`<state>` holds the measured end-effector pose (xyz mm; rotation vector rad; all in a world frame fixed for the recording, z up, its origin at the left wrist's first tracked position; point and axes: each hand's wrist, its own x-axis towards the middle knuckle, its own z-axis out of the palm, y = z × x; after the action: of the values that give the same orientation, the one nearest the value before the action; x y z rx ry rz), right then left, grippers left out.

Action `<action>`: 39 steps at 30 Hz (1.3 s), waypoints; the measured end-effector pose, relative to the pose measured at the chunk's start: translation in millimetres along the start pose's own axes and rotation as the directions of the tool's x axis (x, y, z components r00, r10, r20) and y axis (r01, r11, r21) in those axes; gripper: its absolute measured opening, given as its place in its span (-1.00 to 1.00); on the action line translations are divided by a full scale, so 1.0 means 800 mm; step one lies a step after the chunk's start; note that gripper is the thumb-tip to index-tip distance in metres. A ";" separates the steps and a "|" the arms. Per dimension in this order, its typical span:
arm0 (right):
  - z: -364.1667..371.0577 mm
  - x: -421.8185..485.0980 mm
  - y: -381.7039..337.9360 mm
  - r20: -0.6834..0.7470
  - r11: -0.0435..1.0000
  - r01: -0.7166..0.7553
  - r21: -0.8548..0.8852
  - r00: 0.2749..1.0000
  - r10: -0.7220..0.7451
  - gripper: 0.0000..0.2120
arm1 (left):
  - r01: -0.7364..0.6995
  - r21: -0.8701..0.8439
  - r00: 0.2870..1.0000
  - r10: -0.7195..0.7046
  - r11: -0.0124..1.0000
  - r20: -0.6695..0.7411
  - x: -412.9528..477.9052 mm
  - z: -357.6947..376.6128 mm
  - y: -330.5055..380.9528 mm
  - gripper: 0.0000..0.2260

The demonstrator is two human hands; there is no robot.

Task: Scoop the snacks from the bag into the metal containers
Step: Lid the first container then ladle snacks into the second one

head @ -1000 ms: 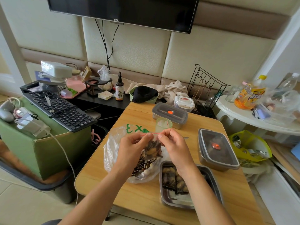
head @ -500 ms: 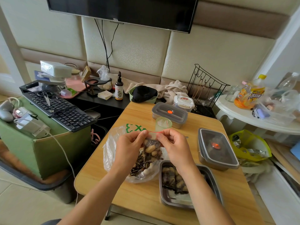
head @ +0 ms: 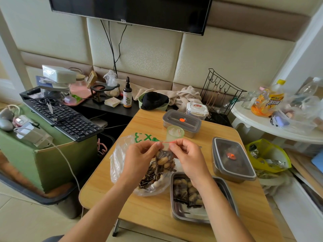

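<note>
Between the two hands, above the big bag's mouth, hangs a small clear pouch (head: 165, 161) packed with striped seeds and pale nuts. The left hand (head: 139, 159) and the right hand (head: 190, 159) each pinch its red-lined top edge between thumb and forefinger, the other fingers curled. That grip looks like pressing the seal closed, though I cannot tell whether the strip is already shut. Holding the pouch upright over the bag (head: 118, 158) makes sense: anything that spills would drop back among the loose snacks (head: 150, 177) rather than onto the worktop (head: 150, 210).

Just right of the bag sits the open metal container (head: 227, 191). A few filled packets lie at its far-left end and bare steel shows toward the near side, so there is room for this pouch. A short swing right and down should reach it, with nothing in between.

The lidded container (head: 232, 159) to the right and the second lidded container (head: 181, 120) at the far side stand clear of that path. A small green cup (head: 175, 132) stands just behind the fingers, near enough to be tipped by a forward push.

The bag slumps close to the worktop's left edge and the open container lies close to the near edge, so neither wants dragging outward. Beyond the left edge lies a keyboard (head: 64, 117); a white round table (head: 262, 126) stands apart on the right.
</note>
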<state>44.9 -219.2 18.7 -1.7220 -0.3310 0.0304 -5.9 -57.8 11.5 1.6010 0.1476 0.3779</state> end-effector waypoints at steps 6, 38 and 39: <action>0.007 -0.001 0.004 0.021 0.999 -0.025 0.023 0.999 0.025 -0.88 | -0.022 0.023 0.999 0.023 0.999 -0.034 0.000 0.002 -0.007 -0.84; 0.020 -0.009 -0.001 0.029 1.000 -0.016 -0.023 0.999 0.016 -0.92 | 0.053 -0.055 0.996 -0.050 0.997 0.069 -0.001 0.006 -0.009 -0.91; 0.021 -0.009 -0.001 0.043 0.999 -0.002 -0.054 0.999 0.004 -0.91 | 0.039 -0.031 0.997 -0.037 0.999 0.067 0.001 0.004 -0.011 -0.92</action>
<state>34.1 -204.4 15.0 -1.7776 -0.3639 0.0607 -3.2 -59.9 3.1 1.5750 0.1208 0.2963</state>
